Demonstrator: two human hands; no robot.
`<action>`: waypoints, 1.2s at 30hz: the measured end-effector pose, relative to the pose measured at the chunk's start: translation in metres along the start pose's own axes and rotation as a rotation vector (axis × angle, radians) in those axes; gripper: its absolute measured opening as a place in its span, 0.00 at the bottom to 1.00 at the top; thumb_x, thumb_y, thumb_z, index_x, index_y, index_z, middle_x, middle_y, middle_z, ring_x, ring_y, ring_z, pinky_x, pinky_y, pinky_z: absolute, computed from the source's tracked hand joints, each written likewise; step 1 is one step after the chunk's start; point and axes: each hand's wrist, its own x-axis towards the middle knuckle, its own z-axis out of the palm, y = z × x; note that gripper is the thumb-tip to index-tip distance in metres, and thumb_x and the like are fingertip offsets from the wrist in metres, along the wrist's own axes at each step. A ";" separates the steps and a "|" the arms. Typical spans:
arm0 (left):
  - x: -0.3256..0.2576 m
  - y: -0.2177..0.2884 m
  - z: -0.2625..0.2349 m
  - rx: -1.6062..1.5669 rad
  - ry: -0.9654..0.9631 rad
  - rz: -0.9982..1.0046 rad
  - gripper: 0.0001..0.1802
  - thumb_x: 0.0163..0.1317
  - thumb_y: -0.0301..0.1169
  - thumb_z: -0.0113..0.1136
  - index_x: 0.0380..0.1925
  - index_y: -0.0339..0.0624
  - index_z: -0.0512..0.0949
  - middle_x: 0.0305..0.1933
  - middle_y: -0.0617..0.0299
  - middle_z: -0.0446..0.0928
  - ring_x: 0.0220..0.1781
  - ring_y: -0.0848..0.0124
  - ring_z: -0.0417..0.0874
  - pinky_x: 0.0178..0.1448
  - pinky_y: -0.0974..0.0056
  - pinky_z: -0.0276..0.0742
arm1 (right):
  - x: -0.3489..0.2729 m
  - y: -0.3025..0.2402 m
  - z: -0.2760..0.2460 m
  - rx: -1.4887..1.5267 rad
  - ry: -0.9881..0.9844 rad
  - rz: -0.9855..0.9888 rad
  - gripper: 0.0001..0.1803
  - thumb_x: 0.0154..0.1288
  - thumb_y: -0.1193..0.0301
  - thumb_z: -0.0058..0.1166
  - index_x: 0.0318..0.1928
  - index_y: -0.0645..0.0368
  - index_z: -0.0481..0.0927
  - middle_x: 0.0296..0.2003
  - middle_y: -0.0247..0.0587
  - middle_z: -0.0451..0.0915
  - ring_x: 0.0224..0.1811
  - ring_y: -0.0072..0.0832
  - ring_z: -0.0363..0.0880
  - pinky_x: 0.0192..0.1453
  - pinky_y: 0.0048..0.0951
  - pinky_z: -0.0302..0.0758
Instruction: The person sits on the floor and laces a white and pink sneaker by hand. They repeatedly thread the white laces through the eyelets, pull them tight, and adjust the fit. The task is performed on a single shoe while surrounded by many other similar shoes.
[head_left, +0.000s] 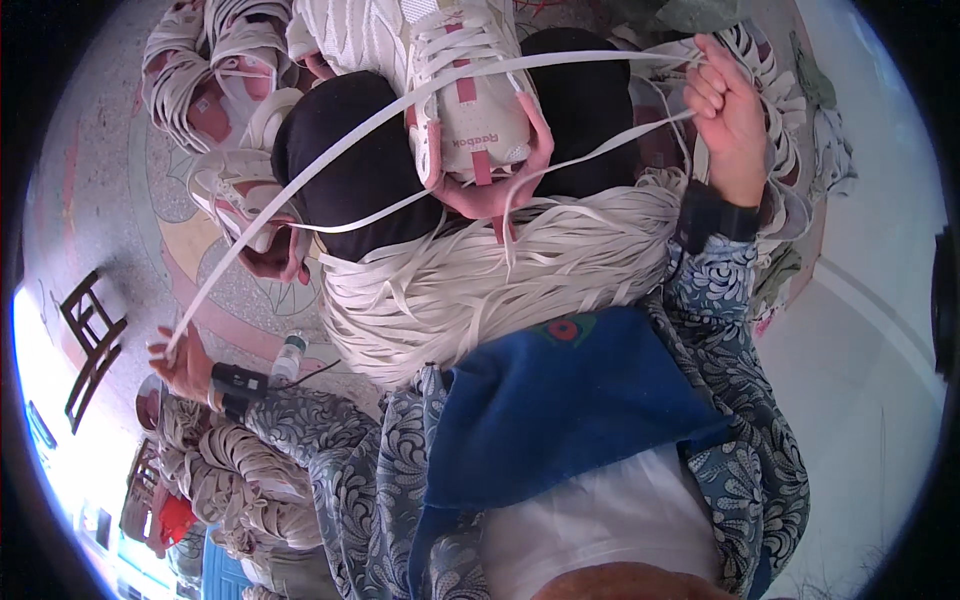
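A long white shoelace [345, 148] stretches in an arc between my hands. Out at the far left, my left hand [184, 370] pinches one stretch of it. At the upper right, my right hand [728, 112] closes round the lace, and a second strand leaves it toward the shoe. Between my black-clad knees sits a white sneaker [488, 128] with a pink collar lining, its tongue facing up and laces crossing its upper part. Across my lap lies a thick bundle of loose white laces [500, 275].
More white and pink sneakers [232, 85] are piled at the far left, with others [775, 95] beyond my right hand. A small wooden stool [92, 340] and a clear bottle [288, 358] stand at left. Stacked shoes [245, 470] are at lower left; a pale wall [870, 400] runs along the right.
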 end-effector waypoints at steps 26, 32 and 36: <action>-0.232 -0.221 0.136 1.467 -1.478 0.090 0.16 0.71 0.36 0.50 0.48 0.33 0.77 0.38 0.58 0.82 0.39 0.75 0.79 0.47 0.70 0.74 | -0.074 0.046 0.091 -1.584 -0.767 -0.508 0.11 0.55 0.77 0.60 0.41 0.60 0.81 0.40 0.38 0.71 0.31 0.33 0.76 0.34 0.31 0.73; -0.242 -0.219 0.148 1.719 -1.504 0.105 0.13 0.66 0.34 0.56 0.41 0.34 0.79 0.31 0.60 0.81 0.33 0.75 0.77 0.41 0.70 0.72 | -0.076 0.053 0.086 -1.672 -0.835 -0.487 0.04 0.56 0.74 0.59 0.33 0.61 0.79 0.38 0.38 0.70 0.29 0.34 0.76 0.32 0.33 0.74; -0.231 -0.225 0.139 1.623 -1.520 0.098 0.11 0.64 0.33 0.59 0.38 0.36 0.80 0.30 0.59 0.80 0.33 0.75 0.77 0.40 0.69 0.72 | -0.078 0.055 0.090 -1.703 -0.813 -0.547 0.04 0.57 0.76 0.57 0.34 0.62 0.78 0.36 0.39 0.70 0.28 0.34 0.76 0.32 0.33 0.74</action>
